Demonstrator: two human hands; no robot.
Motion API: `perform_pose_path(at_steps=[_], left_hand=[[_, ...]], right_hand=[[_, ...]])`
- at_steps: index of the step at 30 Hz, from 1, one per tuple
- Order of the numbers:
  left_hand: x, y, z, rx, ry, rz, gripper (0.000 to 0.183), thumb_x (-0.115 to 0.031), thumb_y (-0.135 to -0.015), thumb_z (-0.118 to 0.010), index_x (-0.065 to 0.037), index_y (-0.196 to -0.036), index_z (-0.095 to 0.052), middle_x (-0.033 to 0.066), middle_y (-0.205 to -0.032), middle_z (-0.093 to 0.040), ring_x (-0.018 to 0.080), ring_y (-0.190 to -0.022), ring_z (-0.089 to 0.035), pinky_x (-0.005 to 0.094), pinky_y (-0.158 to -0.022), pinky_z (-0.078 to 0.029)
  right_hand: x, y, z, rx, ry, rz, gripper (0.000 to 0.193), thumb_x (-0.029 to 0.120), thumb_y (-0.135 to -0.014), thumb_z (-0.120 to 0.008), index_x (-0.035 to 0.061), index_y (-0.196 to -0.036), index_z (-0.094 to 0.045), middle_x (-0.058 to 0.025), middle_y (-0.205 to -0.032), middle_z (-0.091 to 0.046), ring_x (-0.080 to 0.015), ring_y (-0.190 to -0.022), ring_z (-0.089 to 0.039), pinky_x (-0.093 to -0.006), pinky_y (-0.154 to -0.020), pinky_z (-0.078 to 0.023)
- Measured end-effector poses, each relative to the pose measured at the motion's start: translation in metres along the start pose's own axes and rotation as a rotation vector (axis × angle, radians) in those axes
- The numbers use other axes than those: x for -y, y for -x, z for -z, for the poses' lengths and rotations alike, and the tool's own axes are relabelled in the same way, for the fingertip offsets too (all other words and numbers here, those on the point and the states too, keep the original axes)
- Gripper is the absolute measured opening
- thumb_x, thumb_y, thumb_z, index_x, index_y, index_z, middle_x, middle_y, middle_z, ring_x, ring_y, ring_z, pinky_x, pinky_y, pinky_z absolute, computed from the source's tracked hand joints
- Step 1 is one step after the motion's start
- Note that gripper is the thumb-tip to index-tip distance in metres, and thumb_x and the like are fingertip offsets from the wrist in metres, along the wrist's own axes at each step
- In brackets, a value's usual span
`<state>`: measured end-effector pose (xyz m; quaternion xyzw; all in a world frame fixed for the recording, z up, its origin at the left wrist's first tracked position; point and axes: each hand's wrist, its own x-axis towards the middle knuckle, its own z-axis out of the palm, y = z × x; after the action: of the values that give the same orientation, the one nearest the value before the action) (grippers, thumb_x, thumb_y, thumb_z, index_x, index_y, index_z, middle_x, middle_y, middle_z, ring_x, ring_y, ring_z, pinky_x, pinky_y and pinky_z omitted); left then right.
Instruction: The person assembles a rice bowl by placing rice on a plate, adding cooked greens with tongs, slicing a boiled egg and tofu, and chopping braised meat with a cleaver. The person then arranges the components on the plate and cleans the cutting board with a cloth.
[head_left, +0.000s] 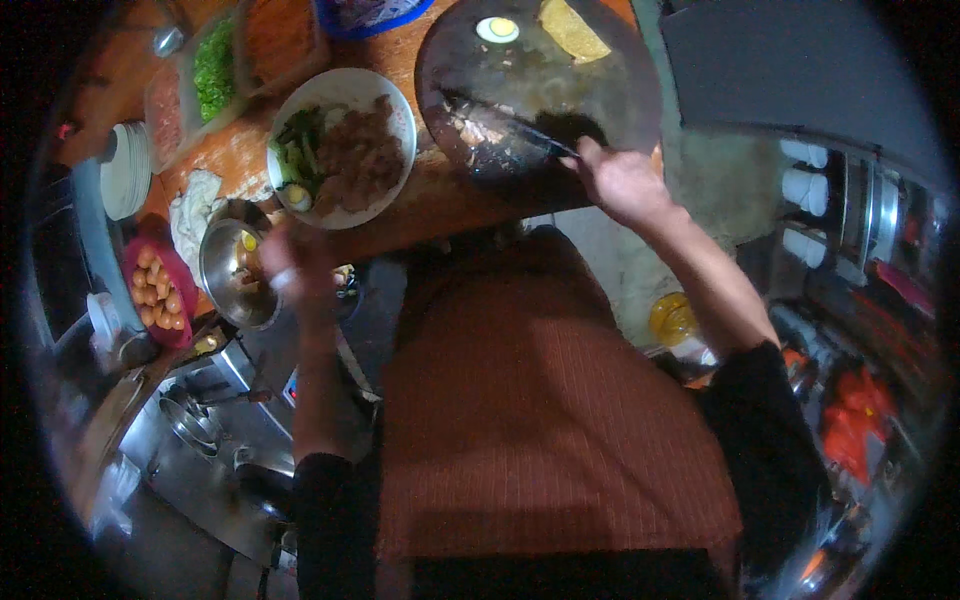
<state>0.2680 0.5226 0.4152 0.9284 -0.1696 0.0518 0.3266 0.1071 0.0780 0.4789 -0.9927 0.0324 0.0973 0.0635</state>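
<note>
My right hand is closed round the handle of a knife, its blade lying low over a round dark chopping board. Beside the blade are small chopped scraps. Half a boiled egg and a flat yellow piece of food sit at the board's far side. My left hand, smeared by motion, is at the right rim of a metal bowl with some yellow and pale bits inside. Just beyond it, a white bowl holds chopped brown meat, green vegetables and a piece of egg.
Brown eggs fill a pink basket at the left. Stacked plates, a white cloth and a tub of chopped greens stand nearby. A blue-rimmed basket is at the far edge. Pans lie lower left.
</note>
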Motion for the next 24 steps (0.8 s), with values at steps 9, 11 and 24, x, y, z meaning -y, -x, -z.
perform_pose_path(at_steps=[9,11,24], left_hand=[[-0.184,-0.065,-0.180,0.269,0.185,-0.530,0.076,-0.040,-0.083,-0.072,-0.004,-0.142,-0.041,0.0243,-0.148,-0.035,0.0419,-0.138,-0.032,0.0503,-0.114,-0.028],[-0.191,-0.071,-0.187,0.363,0.168,-0.511,0.069,-0.043,-0.088,-0.066,-0.005,-0.141,-0.043,0.0229,-0.150,-0.032,0.0405,-0.141,-0.029,0.0503,-0.116,-0.025],[-0.094,-0.112,-0.119,0.121,0.091,-0.488,0.040,-0.012,-0.091,-0.062,0.002,-0.128,-0.056,0.0177,-0.140,-0.048,0.0339,-0.135,-0.041,0.0430,-0.114,-0.031]], right_hand=[[0.033,0.022,-0.045,0.022,-1.292,-1.012,0.035,0.039,-0.090,-0.068,0.0060,-0.088,-0.057,-0.0017,-0.054,-0.053,-0.0109,-0.041,-0.051,-0.0272,-0.039,-0.042],[0.051,0.010,-0.057,0.051,-1.352,-0.996,0.032,0.036,-0.091,-0.069,0.0064,-0.088,-0.059,-0.0016,-0.055,-0.054,-0.0112,-0.041,-0.052,-0.0269,-0.039,-0.042],[0.146,-0.067,-0.059,0.276,-1.685,-0.479,0.025,0.033,-0.093,-0.067,0.0086,-0.093,-0.061,0.0012,-0.067,-0.060,-0.0089,-0.051,-0.054,-0.0270,-0.046,-0.043]])
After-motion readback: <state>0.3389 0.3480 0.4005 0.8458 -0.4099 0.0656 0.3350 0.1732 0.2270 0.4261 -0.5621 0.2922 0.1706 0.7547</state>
